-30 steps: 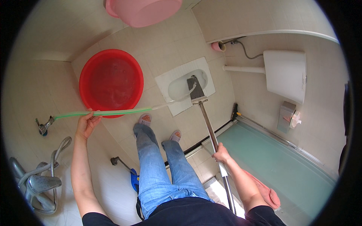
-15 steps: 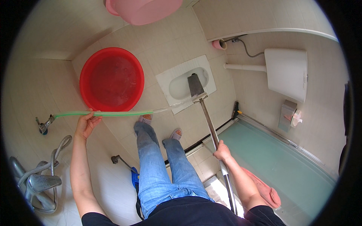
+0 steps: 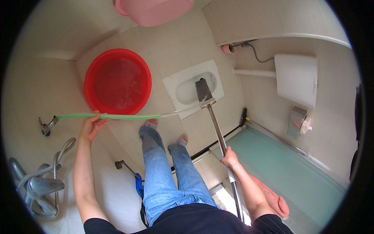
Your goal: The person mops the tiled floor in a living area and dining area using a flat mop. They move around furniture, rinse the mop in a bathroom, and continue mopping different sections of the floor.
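Note:
My left hand (image 3: 92, 126) is closed around a green hose (image 3: 130, 116) that runs from a wall tap (image 3: 47, 126). A clear stream of water (image 3: 175, 112) leaves the hose's end and reaches the mop's head joint. My right hand (image 3: 230, 157) grips the metal handle (image 3: 217, 130) of a flat mop. The mop's grey pad (image 3: 203, 90) hangs over the white squat toilet (image 3: 181, 93), its far end near the drain hole. Left of the toilet, a large red basin (image 3: 117, 82) holds water.
A pink basin (image 3: 156, 9) hangs at the top. On the right wall are a white cistern (image 3: 297, 80) and a tissue holder (image 3: 296, 121). A frosted glass panel (image 3: 280, 163) with a pink cloth (image 3: 272, 197) stands at right. A shower mixer (image 3: 43, 187) sits lower left.
The view has shifted slightly, so the surroundings appear a little to the right. Both hands keep their holds, and water still runs from the hose onto the mop.

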The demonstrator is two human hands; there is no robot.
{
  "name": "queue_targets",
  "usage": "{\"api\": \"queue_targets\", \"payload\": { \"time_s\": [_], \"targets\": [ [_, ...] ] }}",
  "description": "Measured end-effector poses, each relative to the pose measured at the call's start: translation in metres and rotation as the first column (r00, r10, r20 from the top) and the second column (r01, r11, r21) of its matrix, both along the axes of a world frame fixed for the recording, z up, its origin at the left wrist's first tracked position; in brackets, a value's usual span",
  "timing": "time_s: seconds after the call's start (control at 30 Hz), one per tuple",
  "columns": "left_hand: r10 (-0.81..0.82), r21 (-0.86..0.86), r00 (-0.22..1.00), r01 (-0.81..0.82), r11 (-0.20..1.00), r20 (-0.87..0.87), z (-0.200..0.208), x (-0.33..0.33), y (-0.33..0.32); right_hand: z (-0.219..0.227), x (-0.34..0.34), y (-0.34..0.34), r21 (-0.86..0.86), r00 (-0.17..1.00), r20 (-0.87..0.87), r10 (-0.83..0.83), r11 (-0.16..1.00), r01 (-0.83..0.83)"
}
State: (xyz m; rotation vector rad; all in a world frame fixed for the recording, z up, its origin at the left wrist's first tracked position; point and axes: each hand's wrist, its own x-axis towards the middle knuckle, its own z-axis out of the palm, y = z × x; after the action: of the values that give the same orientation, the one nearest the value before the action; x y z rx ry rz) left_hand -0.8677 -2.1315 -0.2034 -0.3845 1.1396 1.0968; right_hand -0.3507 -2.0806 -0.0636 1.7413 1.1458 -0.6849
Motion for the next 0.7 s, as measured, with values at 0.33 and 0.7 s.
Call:
{"api": "queue_targets", "payload": {
  "time_s": [0.33, 0.7],
  "targets": [
    [0.341, -0.019, 0.906, -0.356, 0.934, -0.250, -0.080, 0.007, -0.004, 0.000, 0.007, -0.008, 0.076, 0.956, -0.137, -0.259, 0.960, 0.270],
    [-0.699, -0.594, -0.498, -0.382, 0.708, -0.513, 0.065, -0.073, 0.029, 0.005, 0.037, -0.055, -0.025, 0.553, -0.420, -0.719, 0.619, 0.785]
  ]
}}
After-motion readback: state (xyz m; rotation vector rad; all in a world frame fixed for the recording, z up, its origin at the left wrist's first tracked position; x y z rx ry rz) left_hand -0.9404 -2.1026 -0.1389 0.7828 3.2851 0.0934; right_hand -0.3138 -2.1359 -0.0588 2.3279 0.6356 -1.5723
